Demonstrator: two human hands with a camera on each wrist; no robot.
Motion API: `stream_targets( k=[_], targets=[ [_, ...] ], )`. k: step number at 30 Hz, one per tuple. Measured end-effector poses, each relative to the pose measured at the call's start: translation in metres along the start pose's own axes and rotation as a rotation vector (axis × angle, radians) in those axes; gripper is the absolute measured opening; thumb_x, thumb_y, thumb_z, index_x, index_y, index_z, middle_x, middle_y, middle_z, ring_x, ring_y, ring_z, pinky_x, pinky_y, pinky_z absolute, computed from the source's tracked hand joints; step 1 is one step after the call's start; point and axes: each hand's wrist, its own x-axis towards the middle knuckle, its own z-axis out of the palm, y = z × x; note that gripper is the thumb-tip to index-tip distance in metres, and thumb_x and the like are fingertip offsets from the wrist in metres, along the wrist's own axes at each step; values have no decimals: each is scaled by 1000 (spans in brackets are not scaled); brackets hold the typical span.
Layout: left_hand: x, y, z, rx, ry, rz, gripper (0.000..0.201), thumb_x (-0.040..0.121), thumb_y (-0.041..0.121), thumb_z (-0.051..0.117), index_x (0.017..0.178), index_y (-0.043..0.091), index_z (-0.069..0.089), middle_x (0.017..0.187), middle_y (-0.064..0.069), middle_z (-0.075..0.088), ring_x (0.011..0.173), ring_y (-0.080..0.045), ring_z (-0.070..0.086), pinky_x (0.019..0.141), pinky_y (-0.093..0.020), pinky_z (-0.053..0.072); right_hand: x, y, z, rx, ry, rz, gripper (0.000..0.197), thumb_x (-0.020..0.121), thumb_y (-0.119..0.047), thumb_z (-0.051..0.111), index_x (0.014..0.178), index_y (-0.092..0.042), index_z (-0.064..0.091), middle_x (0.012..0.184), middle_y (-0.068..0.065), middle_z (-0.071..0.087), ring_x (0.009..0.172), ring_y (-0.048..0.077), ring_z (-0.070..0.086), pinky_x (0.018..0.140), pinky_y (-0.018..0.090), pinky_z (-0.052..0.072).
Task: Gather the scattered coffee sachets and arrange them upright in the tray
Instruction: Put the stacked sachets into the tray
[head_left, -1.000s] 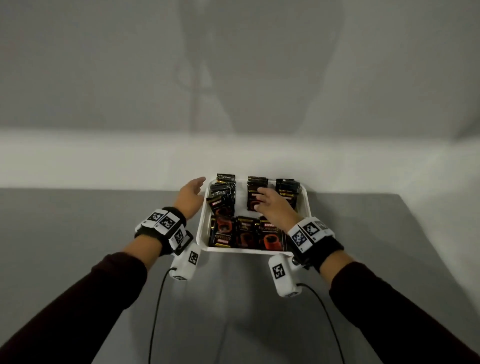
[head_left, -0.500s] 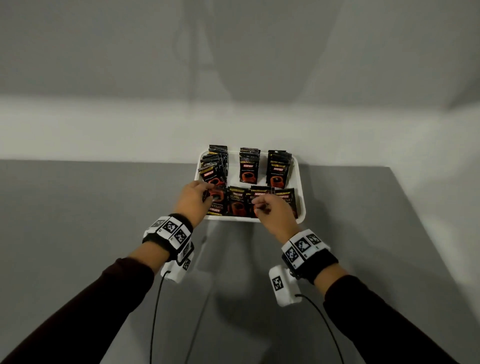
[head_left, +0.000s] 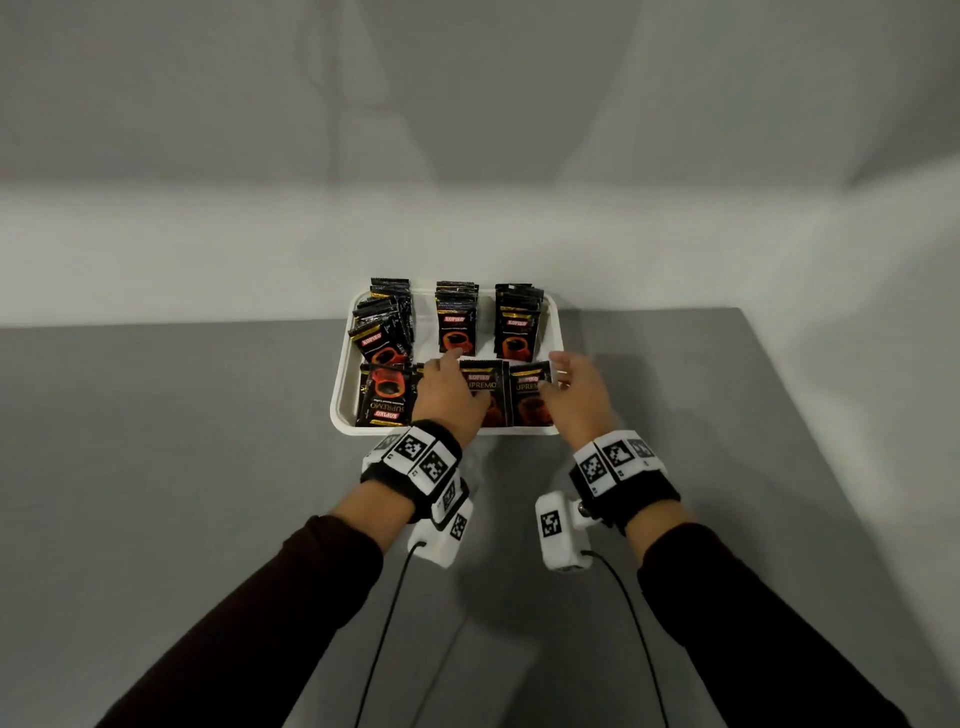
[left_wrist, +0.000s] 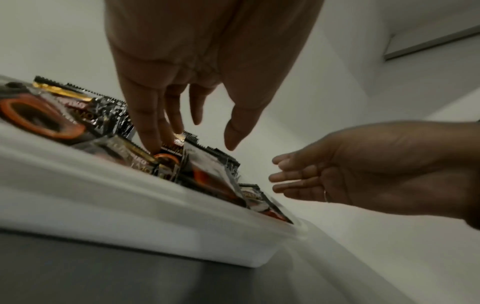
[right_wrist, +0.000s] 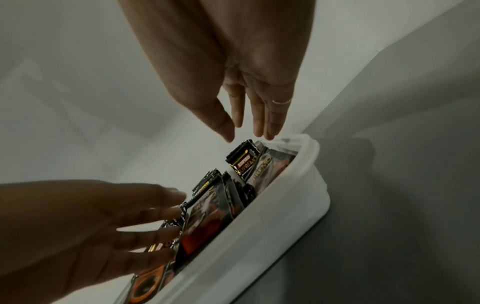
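Observation:
A white tray (head_left: 342, 387) sits at the table's far edge and holds black-and-orange coffee sachets. Three stacks of sachets (head_left: 457, 322) stand upright in its back row. The front-row sachets (head_left: 387, 395) lean back with their faces up. My left hand (head_left: 452, 379) reaches over the middle of the front row. In the left wrist view its straight fingers (left_wrist: 153, 142) touch the sachets there. My right hand (head_left: 561, 376) hovers over the front right sachet (head_left: 527, 400). Its fingers (right_wrist: 259, 123) are straight, just above the sachet tops, and hold nothing.
The grey table (head_left: 182, 467) stretches out to the left and in front of the tray, with its right edge (head_left: 810, 415) near. A pale wall rises right behind the tray. Two cables (head_left: 384, 623) hang from the wrist cameras across the table.
Both hands came from the back row and left rim to the front row. Their fingers, bunched at the sachets half a second ago, are now straightened.

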Motion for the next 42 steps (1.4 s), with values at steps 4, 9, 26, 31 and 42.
stream_targets(
  k=[4,9,26,31,42],
  targets=[
    [8,1,6,-26,-88,-135,53,87,24,59,132,5,38,132,-18,44,117,-32,50,100,-44,42,-3,-8,13,28,-111,-10,36,88,-9,57,123,-12,52,119,4,59,105,15,56,85,22,44],
    [15,4,9,-34,-124,-170,41,86,26,57,118,1,51,119,-19,57,107,-34,56,93,-43,47,-3,-14,29,-21,-231,45,36,88,-6,56,124,-4,53,124,12,59,116,23,55,98,29,42],
    [29,10,13,19,-253,-196,32,93,19,40,93,-7,59,109,-28,60,98,-37,56,85,-38,44,8,-32,39,-323,-358,78,26,89,-5,49,110,7,59,114,22,61,107,34,57,84,33,44],
    [30,2,15,-85,-186,-223,26,92,15,43,97,-6,57,111,-26,59,100,-36,56,82,-35,43,8,-29,38,-292,-298,65,26,87,-6,53,112,0,59,113,17,63,105,30,59,86,34,47],
    [26,3,5,-334,-270,-57,18,88,-2,39,87,4,56,74,-16,56,70,-26,52,59,-28,42,8,-28,30,-118,-316,-20,28,85,0,54,111,-3,63,109,16,66,103,29,60,92,37,47]
  ],
)
